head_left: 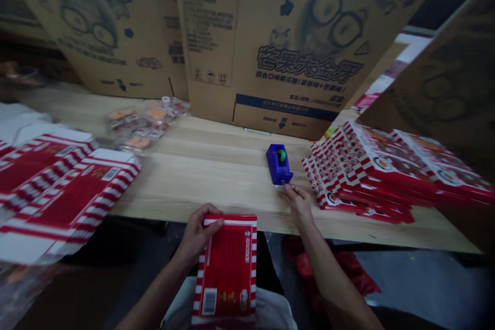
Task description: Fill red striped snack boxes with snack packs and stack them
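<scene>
My left hand grips a red box with white-striped edges by its upper left side, thumb on top. The box lies at the table's front edge, over my lap, with a barcode at its lower left. At the front of a blue tape dispenser, the fingertips of my right hand are pinched together. A green roll sits in the dispenser. The tape end at my fingers is too small to make out clearly.
Folded red-and-white boxes are stacked at the right. Flat cartons lie at the left, near clear packets of orange pieces. Large cardboard boxes stand along the back. Red plastic bags lie below the table.
</scene>
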A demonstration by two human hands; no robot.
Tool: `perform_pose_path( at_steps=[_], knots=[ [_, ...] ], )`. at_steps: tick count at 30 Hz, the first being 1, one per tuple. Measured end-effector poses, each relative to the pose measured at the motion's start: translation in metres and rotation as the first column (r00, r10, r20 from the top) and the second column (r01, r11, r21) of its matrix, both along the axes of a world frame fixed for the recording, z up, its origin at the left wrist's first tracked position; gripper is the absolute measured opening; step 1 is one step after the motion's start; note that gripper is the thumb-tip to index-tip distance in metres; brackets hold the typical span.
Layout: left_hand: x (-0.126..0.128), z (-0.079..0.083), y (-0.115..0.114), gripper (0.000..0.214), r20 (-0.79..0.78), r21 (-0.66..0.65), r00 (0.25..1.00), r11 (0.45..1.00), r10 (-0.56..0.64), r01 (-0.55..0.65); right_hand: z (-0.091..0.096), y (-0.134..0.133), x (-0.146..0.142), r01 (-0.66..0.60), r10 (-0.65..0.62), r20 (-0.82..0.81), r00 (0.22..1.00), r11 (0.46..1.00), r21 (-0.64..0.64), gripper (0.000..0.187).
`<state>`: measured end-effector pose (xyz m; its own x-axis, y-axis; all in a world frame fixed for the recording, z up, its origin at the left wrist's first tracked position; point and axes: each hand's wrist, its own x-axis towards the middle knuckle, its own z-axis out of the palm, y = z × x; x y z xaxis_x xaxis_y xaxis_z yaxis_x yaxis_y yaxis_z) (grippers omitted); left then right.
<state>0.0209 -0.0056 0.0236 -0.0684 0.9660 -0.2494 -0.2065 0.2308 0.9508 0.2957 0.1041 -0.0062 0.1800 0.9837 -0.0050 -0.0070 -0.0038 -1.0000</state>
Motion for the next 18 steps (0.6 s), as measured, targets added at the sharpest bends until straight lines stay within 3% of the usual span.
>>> perform_pose_path(
  at_steps=[2,3,5,6,7,8,9,11,13,14,15,18],
  knots=[
    [0.002,0.003,0.001,0.032,0.034,-0.006,0.999,0.999,-0.034,0.034,0.027,-0.005,-0.015,-0.271,0.272,0.040,0.961,0.962,-0.039,0.036],
    [0.003,0.004,0.001,0.033,0.054,-0.010,0.997,0.998,-0.053,0.054,0.042,-0.007,-0.025,-0.470,0.473,0.093,0.876,0.881,-0.056,0.034],
    [0.004,0.004,0.002,0.033,0.084,-0.008,0.992,0.996,-0.091,0.092,0.071,-0.007,-0.050,-0.801,0.794,0.238,0.559,0.591,-0.091,0.032],
    [0.005,0.004,0.002,0.033,0.088,-0.003,0.990,0.994,-0.105,0.106,0.082,-0.006,-0.062,-0.888,0.864,0.315,0.394,0.446,-0.112,0.032],
    [0.005,0.004,0.002,0.032,0.082,0.007,0.990,0.993,-0.114,0.114,0.090,-0.005,-0.074,-0.929,0.878,0.392,0.275,0.347,-0.126,0.031],
    [0.005,0.004,0.002,0.032,0.067,0.020,0.991,0.993,-0.116,0.115,0.095,-0.003,-0.085,-0.943,0.858,0.471,0.202,0.300,-0.141,0.029],
    [0.005,0.004,0.002,0.032,0.047,0.036,0.992,0.993,-0.117,0.115,0.097,-0.002,-0.093,-0.941,0.820,0.547,0.169,0.299,-0.158,0.028],
    [0.004,0.004,0.002,0.032,0.008,0.060,0.993,0.992,-0.116,0.115,0.093,0.004,-0.102,-0.907,0.749,0.643,0.158,0.367,-0.205,0.029],
    [0.004,0.007,0.001,0.031,-0.031,0.081,0.992,0.989,-0.121,0.124,0.082,0.010,-0.104,-0.867,0.781,0.604,0.159,0.403,-0.293,0.031],
    [0.004,0.008,0.000,0.030,-0.052,0.094,0.991,0.987,-0.127,0.131,0.076,0.013,-0.102,-0.858,0.841,0.519,0.155,0.374,-0.351,0.032],
    [0.004,0.010,-0.001,0.029,-0.078,0.114,0.988,0.983,-0.133,0.141,0.069,0.015,-0.100,-0.860,0.908,0.394,0.145,0.312,-0.404,0.033],
    [0.004,0.015,-0.003,0.023,-0.152,0.211,0.973,0.956,-0.174,0.204,0.052,0.010,-0.093,-0.890,0.992,-0.059,0.115,0.077,-0.449,0.039]
  ],
)
